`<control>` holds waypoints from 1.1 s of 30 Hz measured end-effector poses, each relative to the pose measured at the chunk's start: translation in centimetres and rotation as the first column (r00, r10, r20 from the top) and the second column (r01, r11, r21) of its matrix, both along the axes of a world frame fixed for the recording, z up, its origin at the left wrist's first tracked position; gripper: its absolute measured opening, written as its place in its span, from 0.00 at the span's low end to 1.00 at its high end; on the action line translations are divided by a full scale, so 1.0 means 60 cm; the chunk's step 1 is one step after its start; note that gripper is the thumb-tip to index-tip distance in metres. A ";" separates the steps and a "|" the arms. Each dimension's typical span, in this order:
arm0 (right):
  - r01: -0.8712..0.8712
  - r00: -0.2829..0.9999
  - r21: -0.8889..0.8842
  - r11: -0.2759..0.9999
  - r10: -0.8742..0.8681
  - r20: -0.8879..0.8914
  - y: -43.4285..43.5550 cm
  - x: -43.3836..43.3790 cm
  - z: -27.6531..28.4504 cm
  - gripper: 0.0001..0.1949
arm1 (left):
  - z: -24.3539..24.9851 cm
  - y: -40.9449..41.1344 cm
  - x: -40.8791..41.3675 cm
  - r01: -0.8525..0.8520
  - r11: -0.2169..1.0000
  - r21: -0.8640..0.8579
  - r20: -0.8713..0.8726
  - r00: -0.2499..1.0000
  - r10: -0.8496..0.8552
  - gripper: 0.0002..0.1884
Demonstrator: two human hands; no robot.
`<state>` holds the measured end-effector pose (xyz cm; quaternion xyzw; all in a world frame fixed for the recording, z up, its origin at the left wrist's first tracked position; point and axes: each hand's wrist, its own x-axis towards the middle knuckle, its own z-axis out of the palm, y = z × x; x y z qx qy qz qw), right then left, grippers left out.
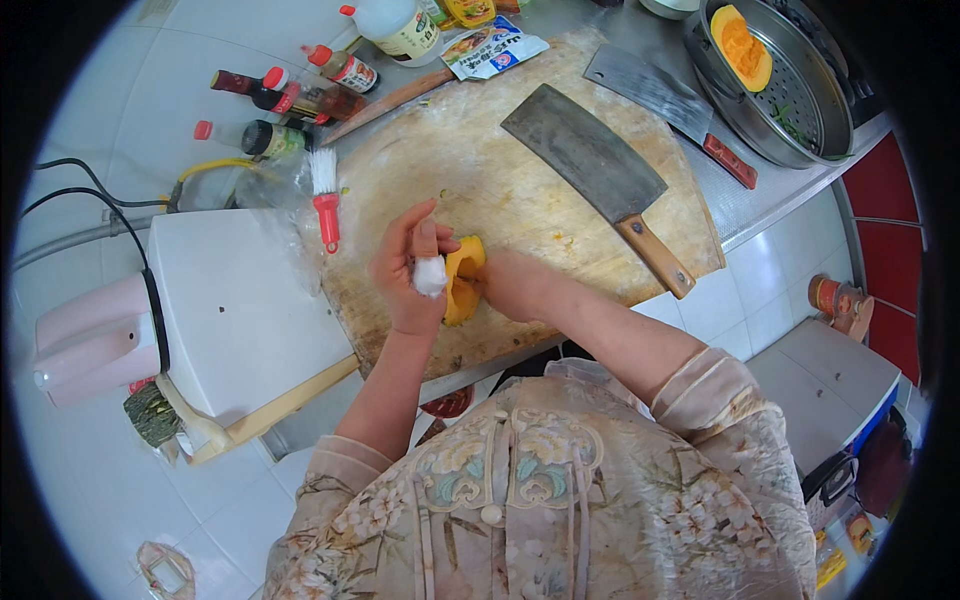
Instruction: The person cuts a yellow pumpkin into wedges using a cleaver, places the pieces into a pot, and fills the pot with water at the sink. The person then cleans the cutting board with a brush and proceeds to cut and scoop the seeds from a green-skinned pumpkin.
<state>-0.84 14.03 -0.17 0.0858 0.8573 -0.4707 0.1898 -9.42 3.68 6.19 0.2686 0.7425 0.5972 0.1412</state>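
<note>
A hollowed piece of orange-fleshed pumpkin (474, 306) is held on edge near the front of the wooden cutting board (420, 172). My left hand (409, 266) grips it from the left, its fingers partly raised; a white wrapping (430, 276) covers part of the thumb side. At the pumpkin's hollow, on the right, is my right hand (517, 285), blurred, with its fingers bent inward. Whether those fingers hold a small tool is hidden. To the right on the board lies a cleaver (585, 146) with a wooden handle.
A second cleaver (652, 86) lies by a steel steamer pan (795, 154) holding a pumpkin half (739, 49). Bottles (352, 71), a rolling pin (390, 105) and a seasoning packet (491, 49) line the back. A red-handled brush (327, 210) rests at the board's left edge.
</note>
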 end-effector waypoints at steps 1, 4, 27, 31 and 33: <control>0.026 0.992 -0.117 0.993 -0.011 0.128 0.007 -0.002 0.023 0.10 | -0.001 -0.004 0.001 -0.006 1.000 0.006 -0.004 1.000 0.006 0.17; 0.094 0.946 -0.368 0.925 0.032 0.323 0.013 -0.003 0.028 0.12 | -0.004 -0.007 0.006 -0.023 0.997 0.067 -0.001 1.000 0.023 0.15; 0.395 0.887 -0.748 0.533 -0.010 0.462 -0.023 0.031 0.032 0.10 | -0.016 -0.049 0.032 0.050 0.987 0.155 -0.366 0.931 0.011 0.14; 0.370 0.919 -0.674 0.639 -0.144 0.368 0.023 -0.007 0.059 0.05 | -0.005 -0.013 0.033 0.106 0.985 0.137 -0.400 0.915 -0.043 0.13; 0.407 0.911 -0.671 0.620 -0.220 0.348 0.031 -0.021 0.054 0.05 | -0.008 -0.007 0.028 0.086 0.988 0.127 -0.405 0.914 -0.028 0.13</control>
